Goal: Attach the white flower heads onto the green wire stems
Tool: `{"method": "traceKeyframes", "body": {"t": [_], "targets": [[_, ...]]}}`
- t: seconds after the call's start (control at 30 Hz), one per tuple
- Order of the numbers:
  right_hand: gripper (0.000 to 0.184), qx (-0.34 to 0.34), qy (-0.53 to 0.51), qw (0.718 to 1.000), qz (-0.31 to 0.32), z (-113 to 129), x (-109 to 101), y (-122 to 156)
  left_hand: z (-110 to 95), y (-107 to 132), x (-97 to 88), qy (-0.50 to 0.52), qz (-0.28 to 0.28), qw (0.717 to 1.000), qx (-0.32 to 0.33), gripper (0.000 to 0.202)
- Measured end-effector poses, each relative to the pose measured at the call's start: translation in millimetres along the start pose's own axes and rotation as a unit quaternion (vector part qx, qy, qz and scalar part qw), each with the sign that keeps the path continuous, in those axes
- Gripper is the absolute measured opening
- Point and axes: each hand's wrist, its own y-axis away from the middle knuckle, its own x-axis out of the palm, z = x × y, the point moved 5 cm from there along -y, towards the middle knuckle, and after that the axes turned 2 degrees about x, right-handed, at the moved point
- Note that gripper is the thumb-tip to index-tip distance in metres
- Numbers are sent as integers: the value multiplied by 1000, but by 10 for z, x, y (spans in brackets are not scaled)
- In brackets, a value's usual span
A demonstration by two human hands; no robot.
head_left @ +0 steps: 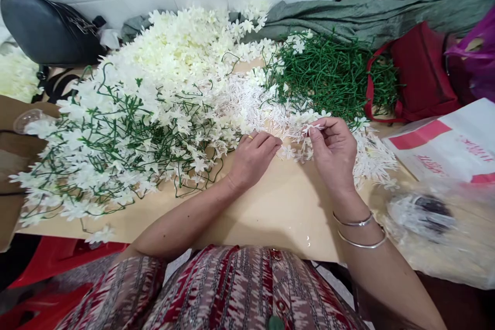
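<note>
My right hand [333, 150] is raised over the table edge, its fingertips pinched on a small white plastic flower piece [314, 126]. My left hand [253, 157] rests curled on the tan table [282, 206], fingers closed beside a heap of loose white flower pieces [255, 100]; what it holds, if anything, is hidden. A big pile of white flowers mounted on green stems [127, 134] spreads to the left. Bare green plastic stems [328, 75] are heaped behind my right hand.
A red bag [421, 72] and a green cloth [367, 13] lie at the back right. A white and red plastic bag [452, 144] and a clear plastic bag [433, 221] sit at the right. A black bag [46, 26] stands at the back left by the tiled wall.
</note>
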Motion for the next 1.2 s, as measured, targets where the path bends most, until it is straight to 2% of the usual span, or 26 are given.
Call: {"method": "traceKeyframes", "body": {"t": [0.13, 0.23, 0.37, 0.47, 0.53, 0.67, 0.73, 0.87, 1.03, 1.2], "targets": [[9, -2, 7, 1000, -1, -3, 10, 16, 9, -41, -88, -26, 14, 999, -14, 29], [7, -12, 18, 1000, 9, -3, 24, 37, 92, -193, -93, -44, 35, 998, -32, 31], [5, -32, 37, 999, 16, 9, 16, 41, 220, -515, 39, -78, 92, 991, -51, 32], [3, -46, 52, 998, 13, 31, 3, 26, 277, -670, 131, -93, 144, 981, -93, 28], [3, -50, 55, 997, 12, 46, -1, 16, 268, -686, 111, -101, 166, 974, -113, 24], [2, -57, 59, 997, 12, 70, 1, 20, 206, -589, -65, -96, 210, 966, -120, 16], [1, -55, 61, 997, 14, 71, 8, 29, 177, -564, -156, -101, 208, 966, -118, 14], [2, -48, 57, 997, 20, 67, 24, 41, 91, -704, -198, -127, 136, 980, -76, 19], [4, -54, 67, 996, 10, 63, 4, 23, 26, -1113, 22, -156, 98, 983, 9, 32], [6, -51, 80, 996, 8, 35, -22, -6, 193, -1418, 185, -201, 125, 970, 52, 28]]}}
